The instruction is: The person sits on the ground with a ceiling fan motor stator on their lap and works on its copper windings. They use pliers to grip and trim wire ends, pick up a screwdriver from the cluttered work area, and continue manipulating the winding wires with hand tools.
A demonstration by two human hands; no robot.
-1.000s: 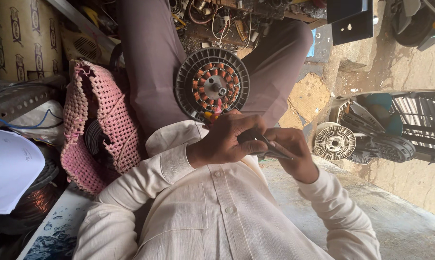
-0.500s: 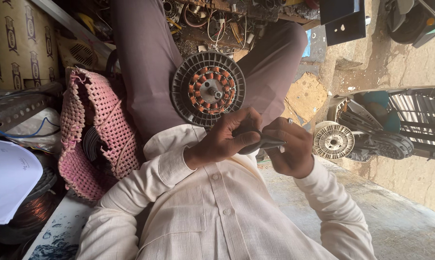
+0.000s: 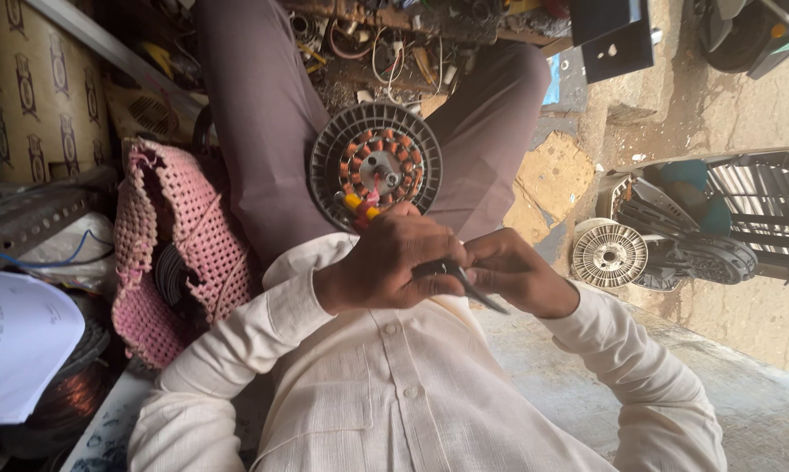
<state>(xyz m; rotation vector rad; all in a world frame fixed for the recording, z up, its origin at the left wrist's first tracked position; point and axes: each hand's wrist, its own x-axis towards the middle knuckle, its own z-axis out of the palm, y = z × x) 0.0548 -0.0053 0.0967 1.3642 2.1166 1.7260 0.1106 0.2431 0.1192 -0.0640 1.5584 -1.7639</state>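
A round fan motor stator (image 3: 374, 166) with copper windings in a dark ribbed housing rests on my lap, between my legs in mauve trousers. Yellow and red wire ends (image 3: 360, 206) stick out at its near edge. Just below it my left hand (image 3: 386, 267) is closed around a dark hand tool (image 3: 464, 284), whose thin metal end points down to the right. My right hand (image 3: 519, 275) meets the left and pinches the same tool at its middle. Both sleeves are white.
A pink woven bag (image 3: 163, 262) lies at my left, with a coil of copper wire (image 3: 62, 398) and a white paper (image 3: 14, 345) beyond it. A second round metal motor part (image 3: 609, 255) sits on the floor at right. Cluttered parts and wires (image 3: 394, 44) lie past my knees.
Both hands have stayed together on the tool and shifted only slightly below the stator. The view has moved a little.
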